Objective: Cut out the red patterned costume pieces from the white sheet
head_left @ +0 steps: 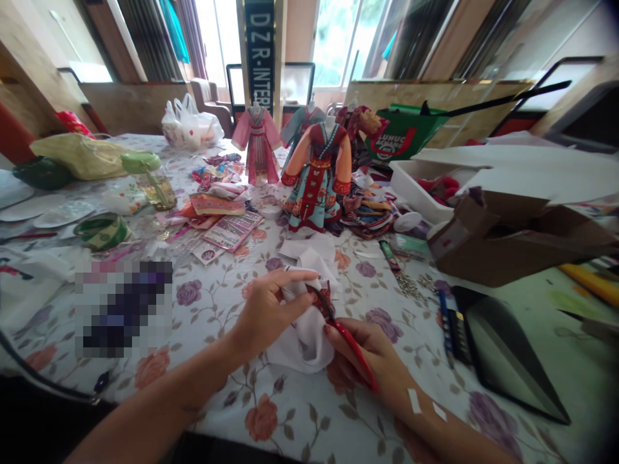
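My right hand (370, 357) is closed around the handles of red-handled scissors (355, 354), whose dark blades point away from me and up to the left. White fabric (309, 338) with a small dark red patterned patch (325, 296) lies bunched on the table under both hands. Pinched between the thumb and fingers of my left hand (275, 299) is part of this fabric, right beside the blades. The blades meet the cloth at the red patch; how far they are apart is hard to make out.
Small robed dress forms (316, 174) stand beyond my hands. On the right are a cardboard box (512, 241), a white foam box (420, 193) and a dark tablet (512, 354). Fabric scraps (217, 203), a lidded jar (155, 183) and a green tape roll (101, 231) lie left on the flowered tablecloth (217, 367).
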Demonstrator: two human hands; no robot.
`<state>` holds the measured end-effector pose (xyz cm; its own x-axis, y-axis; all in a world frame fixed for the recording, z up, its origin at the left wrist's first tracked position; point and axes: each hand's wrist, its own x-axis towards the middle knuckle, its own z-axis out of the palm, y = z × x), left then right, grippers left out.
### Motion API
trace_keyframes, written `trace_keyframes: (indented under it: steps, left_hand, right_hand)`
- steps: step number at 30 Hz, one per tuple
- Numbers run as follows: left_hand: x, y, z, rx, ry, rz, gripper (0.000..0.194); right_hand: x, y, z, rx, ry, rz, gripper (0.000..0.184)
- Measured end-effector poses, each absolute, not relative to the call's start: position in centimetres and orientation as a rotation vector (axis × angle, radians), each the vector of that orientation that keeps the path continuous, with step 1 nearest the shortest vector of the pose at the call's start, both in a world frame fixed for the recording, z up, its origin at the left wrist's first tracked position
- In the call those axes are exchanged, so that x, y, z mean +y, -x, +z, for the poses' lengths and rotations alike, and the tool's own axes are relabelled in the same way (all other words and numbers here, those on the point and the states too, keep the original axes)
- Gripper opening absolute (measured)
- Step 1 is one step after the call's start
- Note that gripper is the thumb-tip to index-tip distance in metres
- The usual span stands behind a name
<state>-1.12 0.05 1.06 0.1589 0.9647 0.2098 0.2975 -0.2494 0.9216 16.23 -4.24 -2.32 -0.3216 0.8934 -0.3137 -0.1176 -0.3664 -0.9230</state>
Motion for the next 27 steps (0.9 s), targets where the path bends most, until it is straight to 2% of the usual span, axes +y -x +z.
trace_keyframes:
  steps: [27]
  left_hand:
    - [0.05, 1.18, 0.83, 1.194, -1.693, 1.112, 0.029]
  right_hand:
    - [-4.22, -16.28, -1.90, -1.121, 1.141, 1.816, 0.039]
